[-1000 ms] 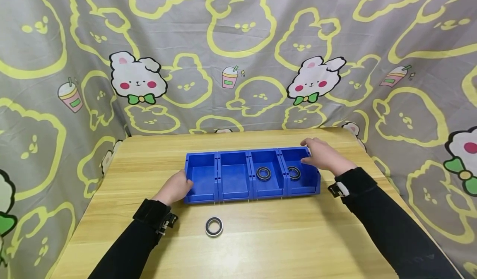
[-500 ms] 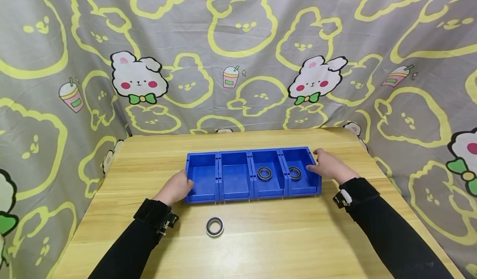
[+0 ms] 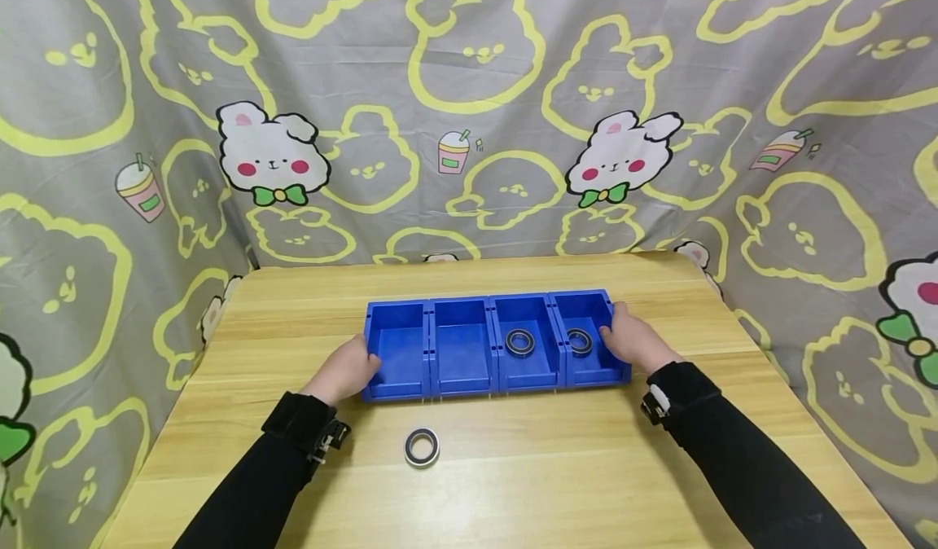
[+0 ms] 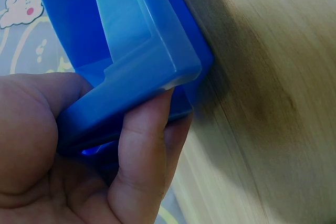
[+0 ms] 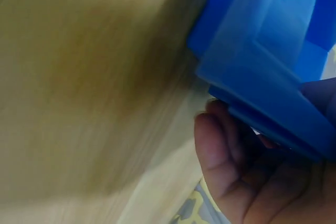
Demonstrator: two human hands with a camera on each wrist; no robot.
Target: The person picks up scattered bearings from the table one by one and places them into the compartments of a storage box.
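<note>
A row of several joined blue bins (image 3: 462,353) stands on the table. At its left end, my left hand (image 3: 342,370) grips the side wall; the left wrist view shows the thumb inside and bent fingers (image 4: 140,145) beneath the outer rim. My right hand (image 3: 634,341) holds the opposite end wall, thumb over the inside, fingers (image 5: 212,142) curled along the outside. One ball bearing (image 3: 510,343) lies flat in the third bin from the left. Another bearing (image 3: 587,342) is in the rightmost bin, slightly overlapped by the divider. The two left bins hold nothing.
A loose bearing (image 3: 409,449) lies on the wooden table (image 3: 528,476) in front of the bins, nearer the left forearm. A grey patterned curtain (image 3: 469,199) rises behind the table and along both sides.
My right hand has drawn back from over the rightmost bin, passed outside its end wall and then taken hold of that wall. The left hand and the bearings stay put.
</note>
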